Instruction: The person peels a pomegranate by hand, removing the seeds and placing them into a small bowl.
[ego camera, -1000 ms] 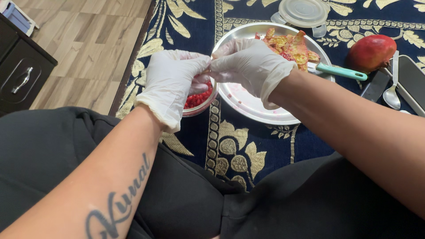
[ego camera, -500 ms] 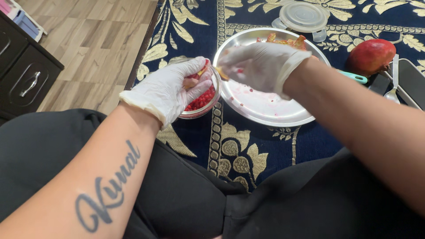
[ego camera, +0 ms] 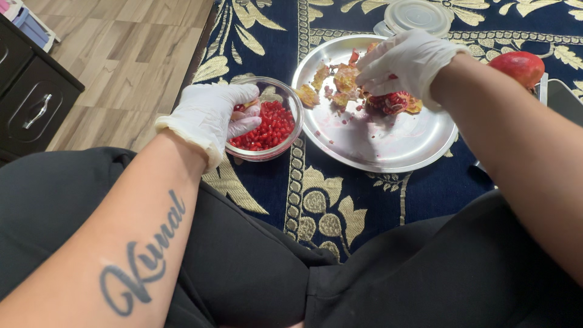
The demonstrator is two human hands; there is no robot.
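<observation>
My left hand [ego camera: 214,112], in a white glove, is curled over the near rim of a small glass bowl [ego camera: 289,140] of red pomegranate seeds [ego camera: 270,129], pinching a small bit of pomegranate. My right hand [ego camera: 404,61], also gloved, reaches over a round steel plate [ego camera: 370,140] and touches a broken pomegranate piece [ego camera: 395,103]. Yellowish peel scraps [ego camera: 334,82] lie on the plate's far side.
A whole red pomegranate [ego camera: 516,65] lies right of the plate. A clear plastic lid [ego camera: 418,15] sits behind it. Everything rests on a dark blue rug with gold leaves [ego camera: 340,212]. A wooden floor and a dark cabinet [ego camera: 33,100] are to the left. My black-trousered legs fill the foreground.
The hands, together over the bowl before, have parted. My right hand moved out over the plate to the broken fruit; my left hand stayed at the bowl.
</observation>
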